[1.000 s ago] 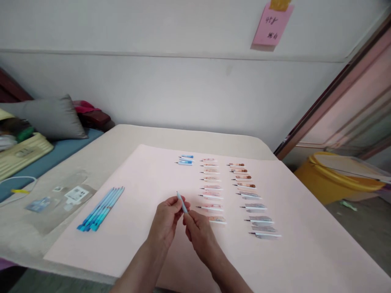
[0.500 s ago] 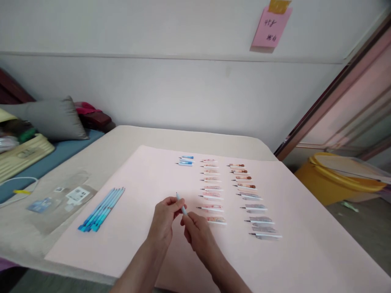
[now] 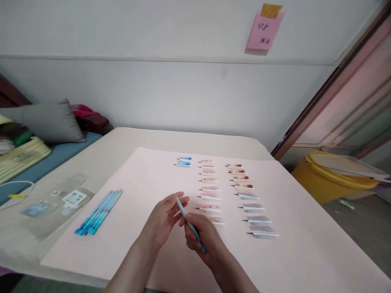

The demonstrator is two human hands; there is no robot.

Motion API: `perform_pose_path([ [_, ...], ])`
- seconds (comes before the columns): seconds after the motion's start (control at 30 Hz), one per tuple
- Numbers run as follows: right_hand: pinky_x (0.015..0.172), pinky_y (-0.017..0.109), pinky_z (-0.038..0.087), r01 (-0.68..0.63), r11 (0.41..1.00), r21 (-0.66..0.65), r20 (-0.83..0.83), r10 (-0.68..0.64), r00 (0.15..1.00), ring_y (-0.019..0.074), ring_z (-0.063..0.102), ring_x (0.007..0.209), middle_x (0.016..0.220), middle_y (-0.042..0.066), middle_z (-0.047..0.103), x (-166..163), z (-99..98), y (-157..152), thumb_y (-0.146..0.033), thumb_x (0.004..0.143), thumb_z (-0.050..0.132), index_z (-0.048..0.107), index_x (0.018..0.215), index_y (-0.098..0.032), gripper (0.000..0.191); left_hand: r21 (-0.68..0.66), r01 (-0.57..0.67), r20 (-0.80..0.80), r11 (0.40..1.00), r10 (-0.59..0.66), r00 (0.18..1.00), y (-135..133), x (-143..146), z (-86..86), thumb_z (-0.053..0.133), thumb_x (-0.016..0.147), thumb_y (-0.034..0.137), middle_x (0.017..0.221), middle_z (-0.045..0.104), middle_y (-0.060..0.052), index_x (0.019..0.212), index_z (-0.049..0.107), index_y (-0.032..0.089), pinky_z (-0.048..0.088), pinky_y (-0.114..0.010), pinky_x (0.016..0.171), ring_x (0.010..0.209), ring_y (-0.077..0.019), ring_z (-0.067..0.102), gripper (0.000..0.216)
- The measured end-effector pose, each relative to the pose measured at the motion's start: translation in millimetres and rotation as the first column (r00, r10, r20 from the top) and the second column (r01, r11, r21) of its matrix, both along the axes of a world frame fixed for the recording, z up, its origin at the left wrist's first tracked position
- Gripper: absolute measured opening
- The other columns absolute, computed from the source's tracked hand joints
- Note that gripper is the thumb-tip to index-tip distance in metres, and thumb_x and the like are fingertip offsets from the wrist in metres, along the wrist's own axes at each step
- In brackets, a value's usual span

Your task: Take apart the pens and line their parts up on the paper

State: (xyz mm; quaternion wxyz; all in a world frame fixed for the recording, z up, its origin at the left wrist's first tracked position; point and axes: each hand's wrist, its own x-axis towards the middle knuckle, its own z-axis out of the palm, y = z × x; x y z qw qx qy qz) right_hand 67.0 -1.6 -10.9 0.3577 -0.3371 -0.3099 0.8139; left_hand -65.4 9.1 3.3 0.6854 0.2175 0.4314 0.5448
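A slim light blue pen slants above the pink sheet, its pale tip pointing up and left. My right hand is closed round the darker blue lower part of its barrel. Beside the upper end, my left hand is open with its fingers apart; whether a fingertip touches the pen I cannot tell. To the left lies a bunch of blue pens, side by side. Right of my hands, pen refills lie in rows paired with patterned barrel pieces: pink ones, brown ones and grey ones.
Two blue sets lie at the back of the sheet. A clear plastic bag with labels rests at the table's left. A grey cushion is beyond it. On the right a yellow bin stands below the table edge.
My left hand has let go of the pen and its fingers have spread. The pen now shows much more of its length, with my right hand round its lower part. The view has shifted slightly.
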Motion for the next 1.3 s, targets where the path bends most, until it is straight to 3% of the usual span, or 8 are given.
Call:
perform_pose_path([
  [0.13, 0.035, 0.019, 0.014, -0.013, 0.999, 0.039, 0.016, 0.012, 1.0, 0.0037, 0.017, 0.028, 0.035, -0.01, 0.035, -0.2, 1.9, -3.8, -0.045, 0.084, 0.046, 0.051, 0.073, -0.017, 0.03, 0.0, 0.052, 0.034, 0.999, -0.052, 0.998, 1.8, -1.0, -1.5, 0.066, 0.071, 0.033, 0.09, 0.065, -0.011, 0.085, 0.064, 0.015, 0.044, -0.028, 0.067, 0.087, -0.0209, 0.059, 0.023],
  [0.37, 0.031, 0.018, 0.014, -0.036, 0.964, 0.265, 0.365, -0.065, 0.929, 0.0047, 0.023, 0.028, 0.034, -0.009, 0.037, -4.0, 2.8, -6.6, -0.037, 0.084, 0.043, 0.05, 0.066, -0.018, 0.028, 0.052, -0.053, -0.043, 0.997, 0.055, 0.998, 2.2, 2.3, -5.8, 0.07, 0.066, 0.027, 0.072, 0.063, -0.006, 0.07, 0.064, 0.013, 0.042, -0.025, 0.071, 0.078, -0.0161, 0.058, 0.016],
  [0.53, 0.032, 0.016, 0.019, -0.063, 0.943, 0.326, 0.515, -0.121, 0.849, 0.0044, 0.03, 0.03, 0.037, -0.008, 0.039, -8.1, 2.5, -6.7, -0.034, 0.084, 0.044, 0.049, 0.063, -0.017, 0.028, 0.041, -0.06, -0.115, 0.997, 0.064, 0.991, 0.9, 2.6, -7.3, 0.069, 0.066, 0.031, 0.069, 0.062, -0.006, 0.066, 0.063, 0.012, 0.041, -0.026, 0.056, 0.062, -0.0134, 0.053, 0.02],
  [0.77, 0.034, 0.019, 0.015, -0.011, 0.999, 0.037, 0.137, 0.006, 0.991, 0.0035, 0.023, 0.029, 0.038, -0.007, 0.037, -6.3, -1.4, -3.9, -0.03, 0.082, 0.042, 0.057, 0.071, -0.014, 0.025, 0.002, -0.125, -0.166, 0.992, 0.123, 0.978, -1.1, -2.0, -5.5, 0.069, 0.066, 0.034, 0.069, 0.062, -0.006, 0.065, 0.061, 0.013, 0.041, -0.025, 0.067, 0.07, -0.0136, 0.055, 0.023],
  [0.93, 0.033, 0.019, 0.011, 0.012, 0.997, -0.07, -0.045, -0.015, 0.999, 0.0027, 0.019, 0.027, 0.036, -0.007, 0.037, -0.2, 0.0, 0.7, -0.029, 0.079, 0.047, 0.055, 0.065, -0.014, 0.023, -0.013, 0.115, 0.021, 0.993, -0.115, 0.993, -2.7, -0.1, 1.2, 0.066, 0.07, 0.029, 0.086, 0.065, -0.011, 0.091, 0.064, 0.011, 0.04, -0.028, 0.065, 0.056, -0.009, 0.051, 0.028],
  [1.03, 0.033, 0.02, 0.01, 0.027, 1.0, 0.007, -0.022, -0.027, 0.999, 0.0024, 0.018, 0.027, 0.036, -0.007, 0.037, -0.3, 1.1, -0.1, -0.03, 0.08, 0.05, 0.055, 0.065, -0.014, 0.023, 0.027, 0.143, 0.008, 0.989, -0.143, 0.99, -2.9, 3.9, 0.9, 0.067, 0.07, 0.026, 0.079, 0.064, -0.01, 0.08, 0.064, 0.01, 0.036, -0.024, 0.056, 0.051, -0.0068, 0.046, 0.019],
  [1.17, 0.033, 0.02, 0.01, 0.049, 0.994, 0.099, 0.12, -0.06, 0.991, 0.0027, 0.02, 0.028, 0.034, -0.007, 0.037, -4.7, 0.0, -2.3, -0.026, 0.079, 0.05, 0.057, 0.065, -0.012, 0.021, 0.032, 0.025, -0.175, 0.999, -0.019, 0.984, -2.9, 7.9, -5.2, 0.066, 0.07, 0.03, 0.065, 0.061, -0.006, 0.066, 0.061, 0.01, 0.036, -0.025, 0.056, 0.049, -0.007, 0.045, 0.022],
  [1.3, 0.033, 0.02, 0.011, 0.057, 0.993, 0.1, 0.161, -0.073, 0.984, 0.0034, 0.024, 0.03, 0.037, -0.007, 0.037, -6.0, -2.4, -2.0, -0.028, 0.079, 0.049, 0.057, 0.067, -0.013, 0.021, 0.004, -0.047, -0.179, 0.999, 0.047, 0.983, -3.4, 7.0, -3.8, 0.068, 0.068, 0.034, 0.072, 0.063, -0.008, 0.075, 0.064, 0.01, 0.039, -0.027, 0.061, 0.062, -0.0134, 0.055, 0.025],
])
